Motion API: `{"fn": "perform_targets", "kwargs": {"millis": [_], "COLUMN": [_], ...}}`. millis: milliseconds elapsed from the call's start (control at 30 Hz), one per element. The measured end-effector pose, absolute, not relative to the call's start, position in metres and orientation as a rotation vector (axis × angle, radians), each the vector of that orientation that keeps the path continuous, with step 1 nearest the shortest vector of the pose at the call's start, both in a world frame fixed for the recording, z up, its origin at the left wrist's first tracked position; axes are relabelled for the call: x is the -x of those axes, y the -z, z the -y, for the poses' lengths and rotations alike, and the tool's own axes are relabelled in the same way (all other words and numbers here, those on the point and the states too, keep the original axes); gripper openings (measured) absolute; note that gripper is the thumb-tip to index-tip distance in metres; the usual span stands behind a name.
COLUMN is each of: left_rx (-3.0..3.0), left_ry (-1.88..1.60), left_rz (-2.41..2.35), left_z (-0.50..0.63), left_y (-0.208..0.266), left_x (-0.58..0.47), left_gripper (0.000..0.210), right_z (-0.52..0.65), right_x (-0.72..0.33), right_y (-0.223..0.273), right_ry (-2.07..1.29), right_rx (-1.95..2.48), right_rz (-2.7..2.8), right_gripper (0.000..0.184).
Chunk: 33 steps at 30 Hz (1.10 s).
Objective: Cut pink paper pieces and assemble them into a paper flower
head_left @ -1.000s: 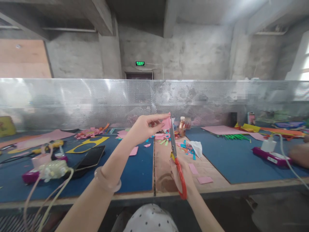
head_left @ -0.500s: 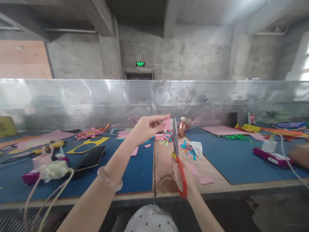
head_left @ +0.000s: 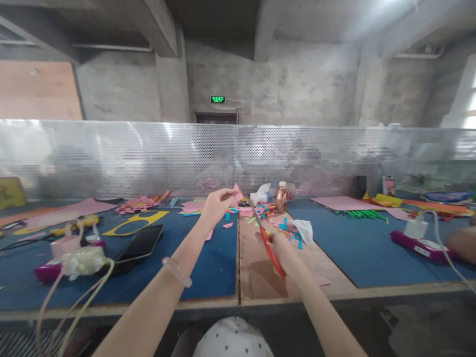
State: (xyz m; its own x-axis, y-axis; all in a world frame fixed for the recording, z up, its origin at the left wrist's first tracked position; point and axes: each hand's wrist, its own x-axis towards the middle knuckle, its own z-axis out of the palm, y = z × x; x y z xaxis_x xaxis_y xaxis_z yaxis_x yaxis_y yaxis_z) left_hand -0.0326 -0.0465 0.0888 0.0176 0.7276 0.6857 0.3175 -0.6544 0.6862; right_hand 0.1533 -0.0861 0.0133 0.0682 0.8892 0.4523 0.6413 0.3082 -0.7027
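Observation:
Between the fingers of my left hand (head_left: pixel 218 204) is a small pointed piece of pink paper (head_left: pixel 237 192), raised above the table. My right hand (head_left: pixel 285 253) grips red-handled scissors (head_left: pixel 270 252) by the handles, with the blades slanting up and left toward the paper. A small gap shows between the blade tips and the pink piece. Beyond the scissors, colourful paper scraps (head_left: pixel 292 230) lie on the bare wooden strip, beside a crumpled white tissue (head_left: pixel 305 231). A brown bottle with a white cap (head_left: pixel 281 197) stands behind them.
To the left lie a black phone (head_left: pixel 140 243), a yellow sheet with round holes (head_left: pixel 137 223) and a purple power strip with cables (head_left: pixel 48 271). At right are green sticks (head_left: pixel 362 215), another power strip (head_left: pixel 416 245) and another person's blurred hand (head_left: pixel 461 243). A perforated metal partition (head_left: pixel 171 158) runs behind.
My left hand has moved left and slightly down with the pink paper. The scissors have come down and now tilt left instead of pointing nearly straight up.

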Motion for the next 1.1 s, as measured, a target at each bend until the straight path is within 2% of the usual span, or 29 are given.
{"fn": "perform_targets", "kwargs": {"millis": [133, 200, 500, 833, 967, 1100], "left_rx": [-1.702, -1.683, -1.603, -1.778, -1.822, -1.814], "left_ry": [-1.666, -1.641, -1.665, -1.604, -1.589, -1.552], "left_rz": [-1.086, -1.108, -1.261, -1.348, -1.352, -1.408], "left_z": [0.025, 0.016, -0.003, -0.004, 0.002, 0.008], "left_y": [-0.063, -0.050, -0.021, -0.014, -0.017, -0.020], "left_x": [0.031, 0.030, 0.035, 0.043, 0.041, 0.036], "left_gripper": [0.028, 0.025, 0.025, 0.022, 0.022, 0.022], "right_z": [0.083, 0.082, 0.095, 0.097, 0.138, 0.183], "right_x": [-0.141, -0.131, -0.097, -0.079, -0.102, -0.156], "right_y": [-0.025, -0.027, -0.034, -0.042, -0.053, -0.027], "right_ry": [-0.008, 0.014, -0.064, -0.049, 0.204, 0.466], "right_rx": [1.836, 1.907, 2.000, 1.907, 1.738, 1.722], "right_rz": [1.950, 2.037, 2.000, 2.076, 2.099, 1.991], "right_gripper": [0.023, 0.019, 0.027, 0.028, 0.031, 0.029]}}
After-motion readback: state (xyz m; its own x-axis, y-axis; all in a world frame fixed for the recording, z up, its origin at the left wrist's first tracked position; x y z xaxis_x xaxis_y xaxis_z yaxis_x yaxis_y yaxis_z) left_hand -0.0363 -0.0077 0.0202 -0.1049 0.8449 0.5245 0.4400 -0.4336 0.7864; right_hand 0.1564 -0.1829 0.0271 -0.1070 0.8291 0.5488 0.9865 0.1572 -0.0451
